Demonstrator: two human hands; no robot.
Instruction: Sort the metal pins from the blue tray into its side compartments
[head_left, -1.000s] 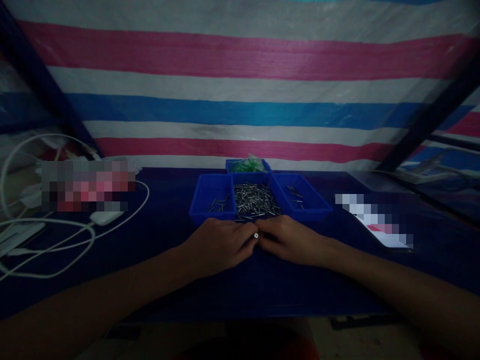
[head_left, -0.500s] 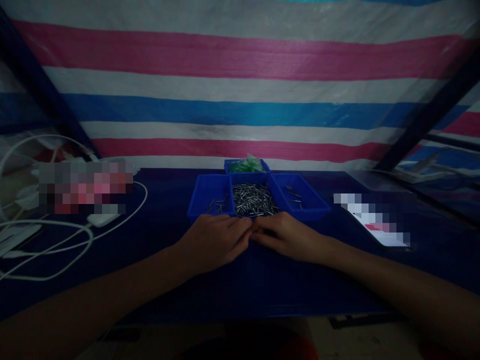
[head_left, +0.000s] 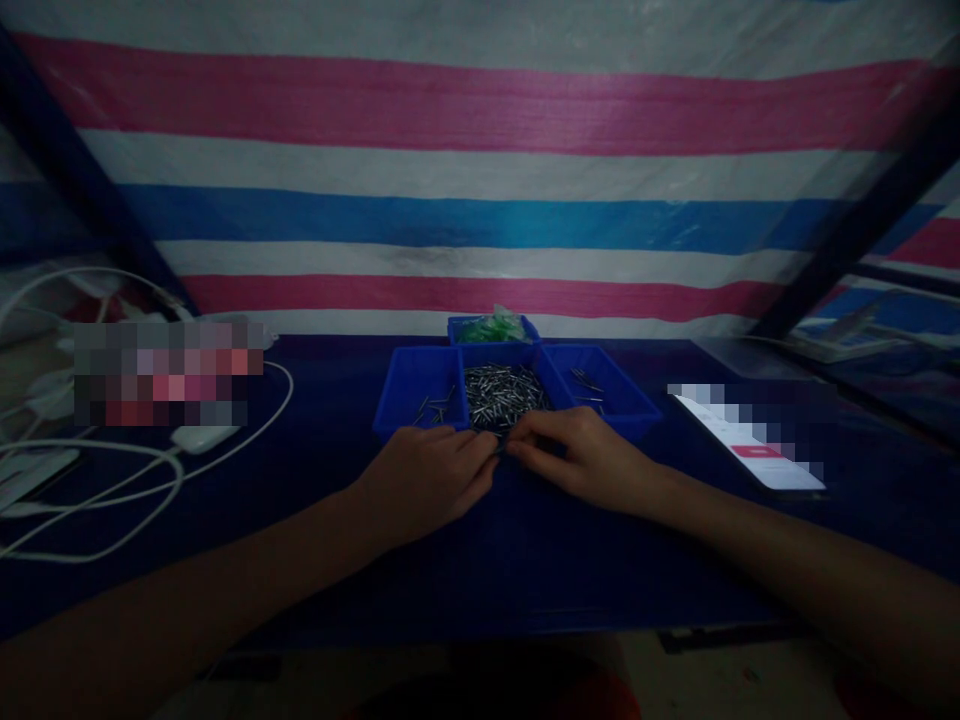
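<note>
Left hand (head_left: pixel 435 478) and right hand (head_left: pixel 589 455) were both closed to a fingertip pinch, tips nearly meeting over the middle of the table (head_left: pixel 525 570), couldn't tell what was in either. Pile of thin metal pieces (head_left: pixel 501 393) sat in the middle blue bin (head_left: pixel 500 353) just beyond, toward the table's back edge, a few more in left bin (head_left: pixel 416 370) and right bin (head_left: pixel 622 390). Lit phone (head_left: pixel 772 470) lay toward the right edge.

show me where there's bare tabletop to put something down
Free table: nearside of the left hand and right hand; between white cable and left bin; between right bin and phone. Crowded: centre, around the metal pieces; far left, among cables.
</note>
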